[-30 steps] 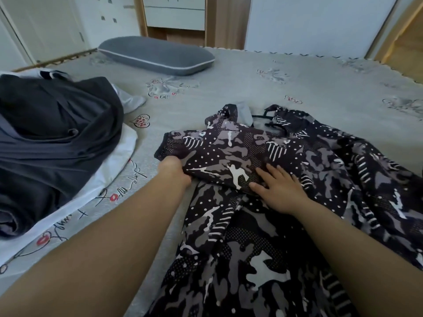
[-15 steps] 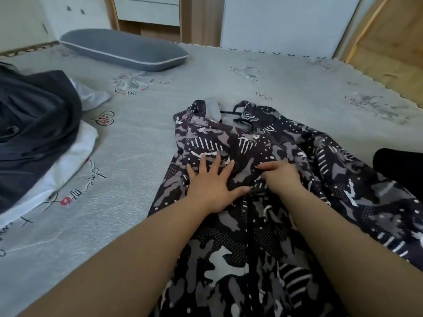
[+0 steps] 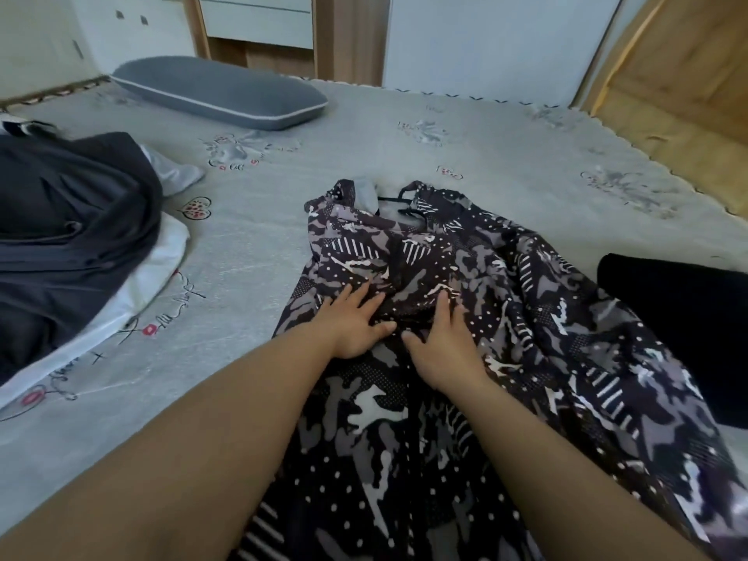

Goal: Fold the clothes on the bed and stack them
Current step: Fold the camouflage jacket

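Observation:
A dark camouflage-print jacket [image 3: 526, 317] with white dots and stripes lies spread on the grey bed [image 3: 445, 147], its left sleeve folded in over the chest. My left hand [image 3: 352, 321] lies flat with spread fingers on the folded sleeve. Beside it, thumbs almost meeting, my right hand [image 3: 441, 350] also presses flat on the jacket's middle. A pile of dark grey clothes [image 3: 60, 236] on white cloth [image 3: 154, 277] sits at the left of the bed.
A grey pillow [image 3: 218, 93] lies at the head of the bed. A black garment [image 3: 680, 325] lies at the right edge of view. Wooden floor [image 3: 688, 107] runs beyond the bed's right side. White drawers [image 3: 259, 18] stand behind the pillow.
The left hand let go of the sleeve it had carried across and now lies flat on the jacket. The right hand uncurled and shifted a little nearer. The view swung slightly left.

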